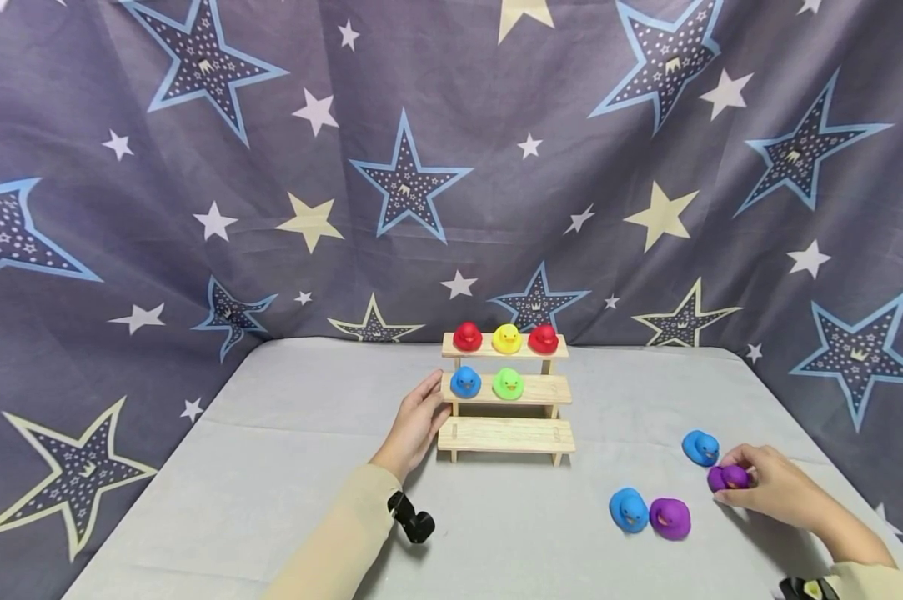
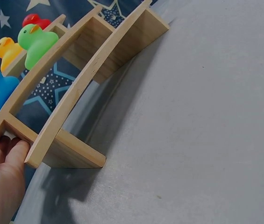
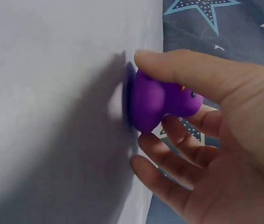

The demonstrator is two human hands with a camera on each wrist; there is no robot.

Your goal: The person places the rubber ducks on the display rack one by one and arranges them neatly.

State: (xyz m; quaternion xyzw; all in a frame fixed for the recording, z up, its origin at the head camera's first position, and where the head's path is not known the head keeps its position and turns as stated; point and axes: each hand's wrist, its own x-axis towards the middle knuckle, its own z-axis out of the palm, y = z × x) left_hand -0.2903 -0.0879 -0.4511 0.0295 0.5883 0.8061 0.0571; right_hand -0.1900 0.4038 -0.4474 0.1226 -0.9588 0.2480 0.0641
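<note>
A three-tier wooden stand (image 1: 505, 434) stands on the table; my left hand (image 1: 415, 423) grips the left end of its middle tier, fingers tucked beneath in the left wrist view. Two red rubber ducks (image 1: 468, 337) flank a yellow duck (image 1: 507, 338) on the top tier. The middle tier bears a blue duck (image 1: 465, 382) and a green duck (image 1: 508, 383); nothing sits on the bottom one. Far to the right, my right hand (image 1: 777, 490) pinches a purple duck (image 3: 150, 100) between thumb and fingers, close to the tabletop. Behind it lies another blue duck (image 1: 701, 448).
Nearer the front, a blue duck (image 1: 629, 510) and a second purple duck (image 1: 670, 518) sit side by side between the stand and my right hand. A star-patterned dark curtain (image 1: 391, 275) hangs behind and around the pale cloth-covered table (image 1: 271, 467).
</note>
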